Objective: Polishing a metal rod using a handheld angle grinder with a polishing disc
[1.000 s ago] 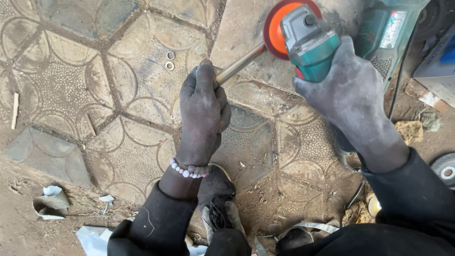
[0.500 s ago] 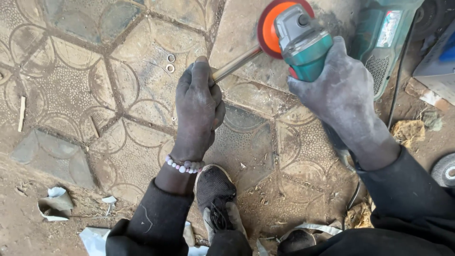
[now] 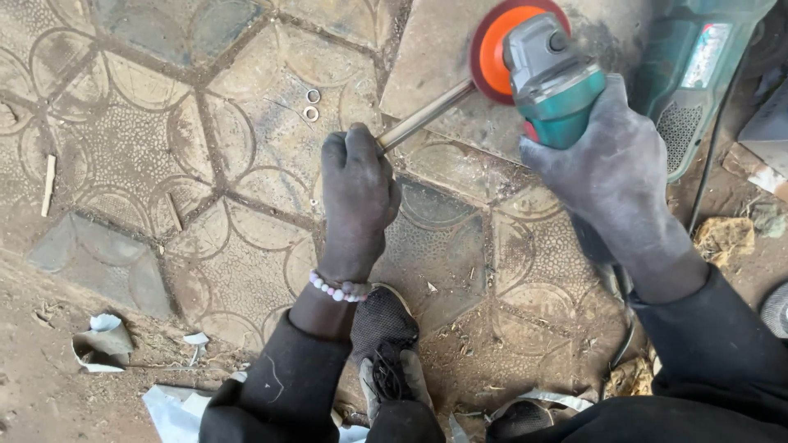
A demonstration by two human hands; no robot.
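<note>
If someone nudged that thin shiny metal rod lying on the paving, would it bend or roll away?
The thin shiny metal rod looks stiff: it runs straight from the left hand to the orange grinder disc. Being round, it would probably roll if freed, though the patterned stone paving is uneven and might stop it.

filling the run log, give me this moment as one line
left hand: grips metal rod | right hand: holds angle grinder | orange disc: at rod tip | two washers: on paving

Floor was old patterned paving tiles, dusty and worn, with dirt along the edge. Scraps of white paper lay around, two little washers too. Plain daylight.
</note>
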